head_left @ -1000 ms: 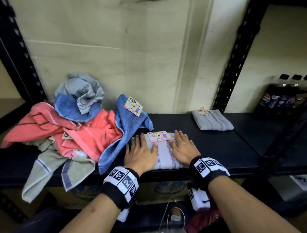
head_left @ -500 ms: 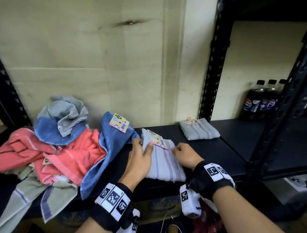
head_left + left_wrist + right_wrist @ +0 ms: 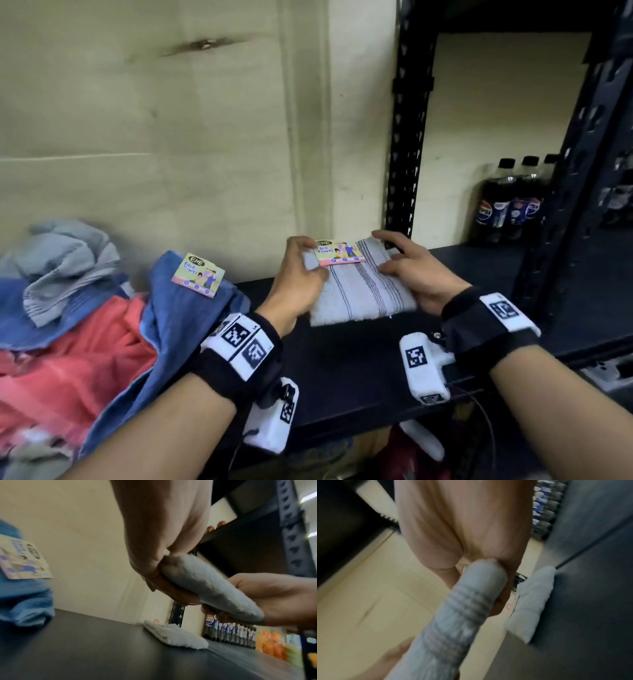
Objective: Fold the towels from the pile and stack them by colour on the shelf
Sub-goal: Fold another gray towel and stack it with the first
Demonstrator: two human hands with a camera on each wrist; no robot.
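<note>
While the dark shelf point(image 3: 359, 370) runs across the lower part of the head view, the heap of unfolded towels point(image 3: 78, 325) fills its 9 o'clock end: pink at the bottom, blue over it, grey on top. A blue towel point(image 3: 171, 308) with a paper label point(image 3: 198, 274) hangs over the heap's near edge. At 3 o'clock, behind the black upright post point(image 3: 407, 137), dark cola bottles point(image 3: 507, 202) stand on the next bay.

Near the centre, a folded grey striped towel point(image 3: 359, 291) is lifted clear of the shelf between both hands, tilted, with its label point(image 3: 339, 253) at the 12 o'clock end. The left hand point(image 3: 294, 284) grips the towel's 9 o'clock edge, thumb on top and fingers curled beneath, as the left wrist view shows. The right hand point(image 3: 418, 274) grips the 3 o'clock edge the same way, with fingers spread over the top.

A second folded grey towel point(image 3: 175, 635) lies flat on the shelf beyond the held one, toward the post; the head view hides it behind the hands.
</note>
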